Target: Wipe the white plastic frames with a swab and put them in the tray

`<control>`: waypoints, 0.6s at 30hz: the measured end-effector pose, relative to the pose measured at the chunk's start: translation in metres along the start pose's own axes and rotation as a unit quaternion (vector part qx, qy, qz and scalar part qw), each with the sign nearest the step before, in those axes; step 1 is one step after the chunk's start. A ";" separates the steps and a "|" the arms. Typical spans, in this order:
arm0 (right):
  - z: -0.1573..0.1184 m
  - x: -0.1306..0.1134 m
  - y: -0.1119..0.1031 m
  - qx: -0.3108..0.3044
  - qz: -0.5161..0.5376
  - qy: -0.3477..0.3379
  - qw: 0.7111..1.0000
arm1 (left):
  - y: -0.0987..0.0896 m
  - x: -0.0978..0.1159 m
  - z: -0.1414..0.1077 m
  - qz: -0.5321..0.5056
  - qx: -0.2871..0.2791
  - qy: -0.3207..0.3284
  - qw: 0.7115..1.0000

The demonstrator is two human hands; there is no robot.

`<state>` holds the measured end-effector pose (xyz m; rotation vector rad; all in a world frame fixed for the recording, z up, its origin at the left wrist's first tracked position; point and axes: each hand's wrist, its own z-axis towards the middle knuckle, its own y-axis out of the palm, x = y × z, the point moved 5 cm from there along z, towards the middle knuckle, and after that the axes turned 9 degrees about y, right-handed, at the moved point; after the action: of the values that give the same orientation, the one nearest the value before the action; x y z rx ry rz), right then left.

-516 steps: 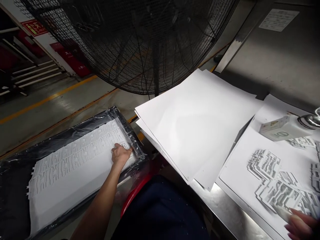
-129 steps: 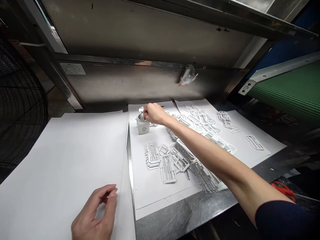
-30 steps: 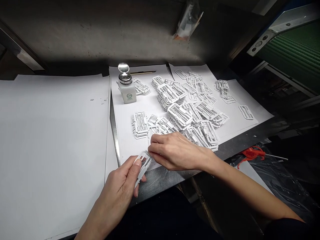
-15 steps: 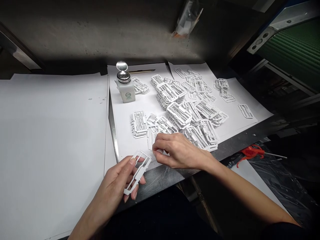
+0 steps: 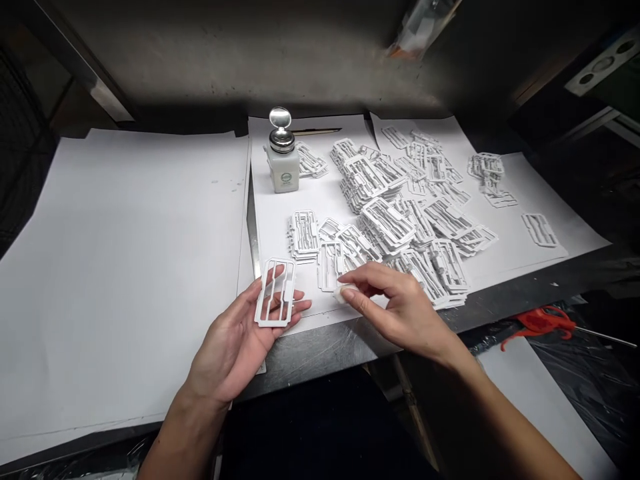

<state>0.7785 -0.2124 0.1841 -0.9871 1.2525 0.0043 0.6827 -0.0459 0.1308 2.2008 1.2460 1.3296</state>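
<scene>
A white plastic frame (image 5: 288, 291) with long slots lies across the fingers of my left hand (image 5: 240, 340), which holds it palm up above the table's front edge. My right hand (image 5: 400, 303) is closed in a pinch on a small white wad (image 5: 345, 292), perhaps cloth or cotton, mostly hidden by the fingers. Just behind that pinch, a loose white frame (image 5: 327, 267) lies flat on the paper. A neat stack of similar frames (image 5: 304, 233) sits beyond my left hand. Larger piles of frames (image 5: 387, 223) spread behind my right hand.
A pump bottle (image 5: 285, 170) with its metal lid raised stands at the back, near a thin dark stick (image 5: 317, 131). White paper (image 5: 150, 253) covers the left side. A red air gun (image 5: 543, 325) with a metal nozzle lies at the lower right, on black plastic.
My left hand has turned palm up, and the frame in it now stands more upright in view. My right hand has shifted slightly right, showing the white wad. The camera view has swung left.
</scene>
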 end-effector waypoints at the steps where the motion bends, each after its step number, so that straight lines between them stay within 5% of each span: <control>1: -0.003 0.001 0.003 0.001 0.014 0.008 1.000 | 0.000 0.000 0.000 -0.015 -0.001 -0.001 1.000; 11: -0.014 0.004 0.038 -0.003 0.170 0.067 0.983 | -0.001 -0.002 0.002 -0.078 0.000 0.007 0.997; 18: -0.012 -0.021 0.062 -0.003 0.186 0.000 0.983 | 0.003 -0.006 0.003 -0.091 -0.010 0.020 0.996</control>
<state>0.7305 -0.1719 0.1624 -0.7453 1.4220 0.2995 0.6854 -0.0518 0.1270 2.0023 1.4026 1.3133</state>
